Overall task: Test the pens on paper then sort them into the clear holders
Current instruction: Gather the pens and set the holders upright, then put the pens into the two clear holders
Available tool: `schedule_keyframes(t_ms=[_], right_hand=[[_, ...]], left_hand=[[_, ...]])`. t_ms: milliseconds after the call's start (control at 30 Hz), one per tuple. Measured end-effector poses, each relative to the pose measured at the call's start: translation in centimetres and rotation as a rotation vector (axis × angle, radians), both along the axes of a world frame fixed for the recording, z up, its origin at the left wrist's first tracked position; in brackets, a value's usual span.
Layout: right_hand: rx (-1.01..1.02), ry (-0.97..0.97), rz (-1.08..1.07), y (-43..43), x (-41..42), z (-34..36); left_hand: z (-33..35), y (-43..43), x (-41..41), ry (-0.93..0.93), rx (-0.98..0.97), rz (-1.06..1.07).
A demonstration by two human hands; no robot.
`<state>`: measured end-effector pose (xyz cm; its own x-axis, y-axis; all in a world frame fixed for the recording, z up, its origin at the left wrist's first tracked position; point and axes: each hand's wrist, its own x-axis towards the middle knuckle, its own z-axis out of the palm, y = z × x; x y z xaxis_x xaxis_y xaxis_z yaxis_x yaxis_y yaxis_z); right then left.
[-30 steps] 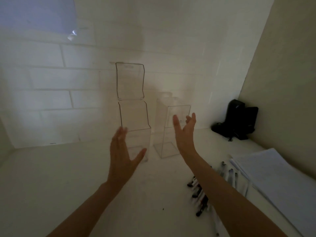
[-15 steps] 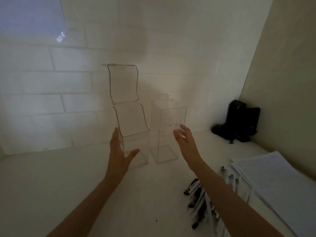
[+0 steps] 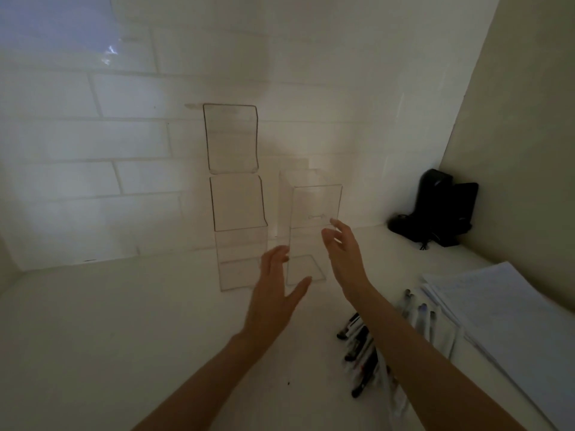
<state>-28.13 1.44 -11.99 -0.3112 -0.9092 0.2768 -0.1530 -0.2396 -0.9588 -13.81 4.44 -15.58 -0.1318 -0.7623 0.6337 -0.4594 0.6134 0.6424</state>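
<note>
A dim white counter (image 3: 93,337) runs back to a pale tiled wall (image 3: 93,135), well beyond both hands. To the right of the right forearm lies a stack of paper (image 3: 504,309), flat and squared against the side wall.

Beyond the fingertips stand the two clear holders, side by side and empty. The tiered holder (image 3: 236,200), three open pockets stepping upward, rises just past the left hand. The tall holder (image 3: 314,206), a plain upright box, stands between the two hands.

The left hand (image 3: 273,300) is spread flat, fingers straight, thumb out, holding nothing; its fingertips are near the tall holder's lower left edge. The right hand (image 3: 345,262) is likewise flat and empty, raised at that holder's right side. (Whether either hand actually touches the clear wall cannot be told; the fingers are blurred.)

Further right of the right hand, in the corner, sits a dark black object (image 3: 441,206) with a cord, too shadowed to identify.

A loose heap of pens (image 3: 364,346) lies just right of the right forearm, partly tucked against the paper's edge.

This looks like setup: the hands appear to be framing the tall holder to position it, with no pen tested or sorted. The next move probably calls for closing both palms gently on its walls, since a light tall box could tip. The tiered holder close beside it leaves the left hand little room.
</note>
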Motion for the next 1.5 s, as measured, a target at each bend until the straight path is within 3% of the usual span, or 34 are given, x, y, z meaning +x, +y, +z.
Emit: schedule_keyframes(t_ms=[167, 333, 500, 733, 833, 967, 1067, 1167, 1267, 1400, 1500], right_hand=[[0.007, 0.008, 0.054, 0.8, -0.5, 0.6], [-0.072, 0.043, 0.052, 2.1, -0.7, 1.7], [-0.212, -0.06, 0.088, 1.5, -0.9, 7.1], [-0.174, 0.181, 0.116, -3.6, -0.3, 12.7], [-0.124, 0.333, 0.134, -4.6, -0.7, 12.8], [-0.067, 0.733, 0.077, -2.3, -3.0, 10.1], [0.014, 0.872, -0.002, 1.5, -5.8, 6.9], [0.119, 1.0, -0.112, 6.1, -9.0, 3.4], [0.279, 1.015, -0.221, 10.5, -11.3, 0.5], [0.525, 0.971, -0.36, 14.1, -11.9, -1.4], [0.641, 0.927, -0.392, 15.0, -11.3, -2.5]], left_hand=[[0.3, -3.1, -3.6, 0.115, 0.338, 0.043], [-0.8, -4.1, -4.0, 0.211, 0.271, 0.044], [-1.0, -4.4, -3.6, 0.152, 0.22, 0.047], [-1.4, -5.0, -2.9, 0.124, 0.2, 0.031], [-1.5, -4.9, -2.7, 0.109, 0.195, 0.025], [-1.4, -4.8, -2.1, 0.103, 0.227, -0.01], [-1.5, -3.6, -1.7, 0.06, 0.313, -0.013], [-1.9, -0.6, -1.7, -0.019, 0.206, 0.047], [-2.5, 1.9, -2.6, -0.092, 0.134, 0.028], [-2.6, 3.0, -5.4, -0.335, 0.408, -0.104], [-2.2, 3.7, -7.2, -0.403, 0.371, -0.173]])
